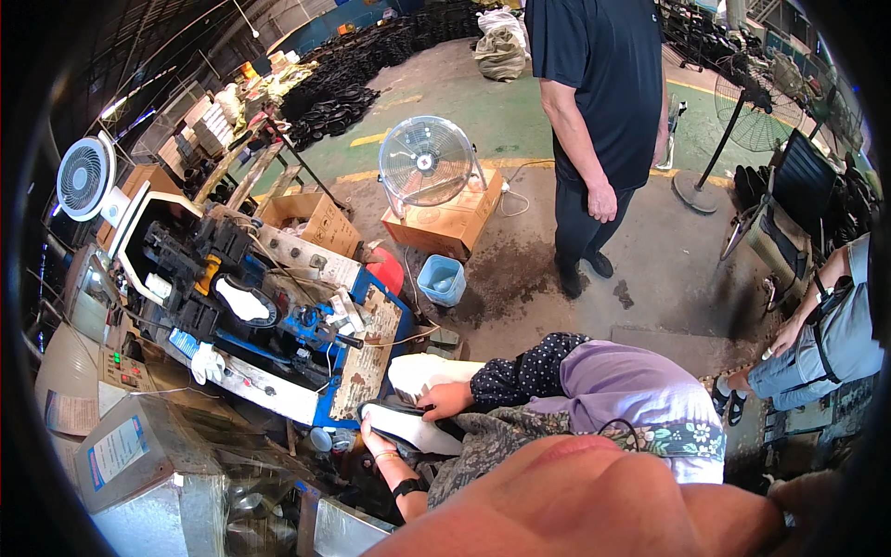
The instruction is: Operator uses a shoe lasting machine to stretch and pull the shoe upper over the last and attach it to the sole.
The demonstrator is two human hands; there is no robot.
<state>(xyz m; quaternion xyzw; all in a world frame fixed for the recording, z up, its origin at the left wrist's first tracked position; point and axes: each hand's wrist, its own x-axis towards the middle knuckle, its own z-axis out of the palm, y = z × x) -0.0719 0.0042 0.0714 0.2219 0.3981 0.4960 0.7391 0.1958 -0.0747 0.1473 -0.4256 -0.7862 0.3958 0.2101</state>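
At the lower middle, a shoe piece (408, 429) with a white underside and a black edge lies tilted between my hands. My left hand (374, 440), with a bracelet and a dark watch strap at the wrist, grips it from below at one end. My right hand (445, 400), in a dotted dark sleeve, is closed on its upper side. Just above the right hand sits a rounded white piece (422, 373); its kind I cannot make out. On the left stands a machine (200, 269) with black and blue parts, and a similar white-bottomed shoe (246, 301) rests in it.
A worn ledge (379, 343) borders the machine near my hands. White gloves (206, 365) hang at its side. Beyond stand a blue bucket (442, 280) and a fan (427, 161) on a cardboard box (444, 221). One person (599, 111) stands ahead, another (817, 325) at right.
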